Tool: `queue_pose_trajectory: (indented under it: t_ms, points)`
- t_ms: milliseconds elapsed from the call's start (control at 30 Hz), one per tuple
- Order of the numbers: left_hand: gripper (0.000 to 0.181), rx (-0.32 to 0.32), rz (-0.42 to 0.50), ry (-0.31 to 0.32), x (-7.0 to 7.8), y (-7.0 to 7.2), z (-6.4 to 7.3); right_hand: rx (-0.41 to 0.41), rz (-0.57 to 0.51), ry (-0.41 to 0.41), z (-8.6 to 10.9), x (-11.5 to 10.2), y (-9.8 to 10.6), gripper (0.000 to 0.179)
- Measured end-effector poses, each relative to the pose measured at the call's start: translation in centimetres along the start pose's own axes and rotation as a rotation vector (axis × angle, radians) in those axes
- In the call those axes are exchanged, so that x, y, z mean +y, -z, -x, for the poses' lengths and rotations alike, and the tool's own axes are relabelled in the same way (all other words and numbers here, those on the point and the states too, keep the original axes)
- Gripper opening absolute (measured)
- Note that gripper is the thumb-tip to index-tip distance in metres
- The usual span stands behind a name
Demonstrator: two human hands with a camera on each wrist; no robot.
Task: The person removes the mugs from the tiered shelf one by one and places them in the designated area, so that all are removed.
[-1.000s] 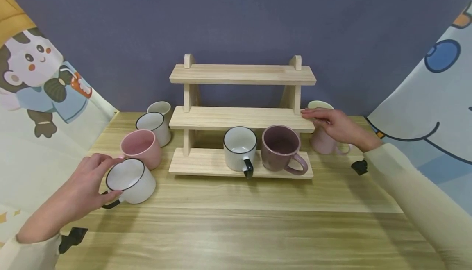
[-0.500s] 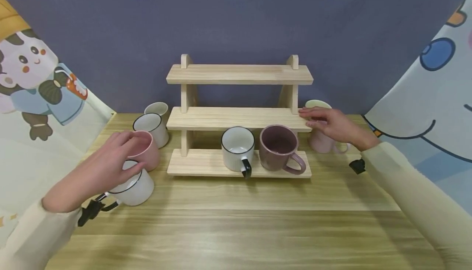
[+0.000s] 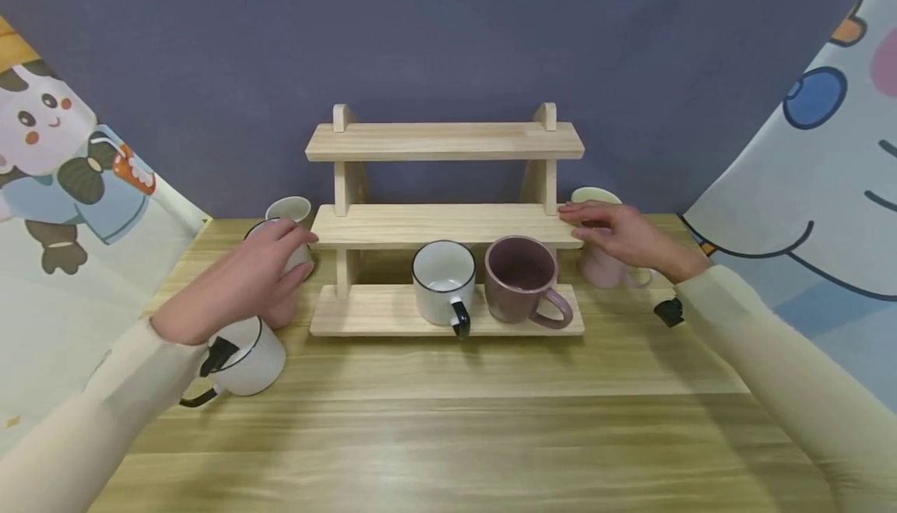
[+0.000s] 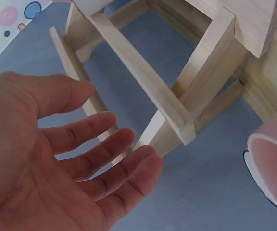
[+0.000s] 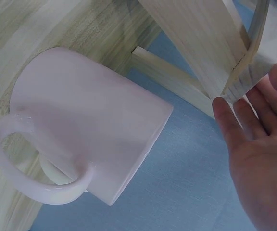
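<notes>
My left hand hovers over the mugs at the left, near the end of the three-tier wooden shelf. Its fingers are loosely bent around nothing in the left wrist view. Below it, a pink mug is mostly hidden in the head view. A white mug with black rim stands nearer the front. With my right hand I hold the right end of the middle board, thumb and fingers on either side of it. Beside that hand stands a pale pink mug.
On the bottom board stand a white mug with black handle and a mauve mug. Behind my left hand are another black-rimmed white mug and a cream mug. Bare wooden tabletop lies in front.
My left hand has left the front white mug and moved forward and right, over the pink mug toward the shelf. The right hand stays at the shelf's end. The head view has shifted slightly.
</notes>
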State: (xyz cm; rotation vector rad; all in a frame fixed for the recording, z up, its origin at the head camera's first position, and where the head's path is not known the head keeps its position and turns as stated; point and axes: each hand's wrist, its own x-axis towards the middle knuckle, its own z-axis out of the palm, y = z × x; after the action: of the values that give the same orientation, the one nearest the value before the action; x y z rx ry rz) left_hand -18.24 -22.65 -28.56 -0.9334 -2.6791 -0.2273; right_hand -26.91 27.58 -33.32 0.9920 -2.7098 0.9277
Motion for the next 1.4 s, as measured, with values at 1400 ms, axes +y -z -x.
queue_pose_trajectory:
  t_ms: [1400]
  points:
    - [0.015,-0.087,0.032,0.076,-1.7,-3.6,-5.3,-0.025,-0.033,0.019,-0.1,0.0,0.0,0.032]
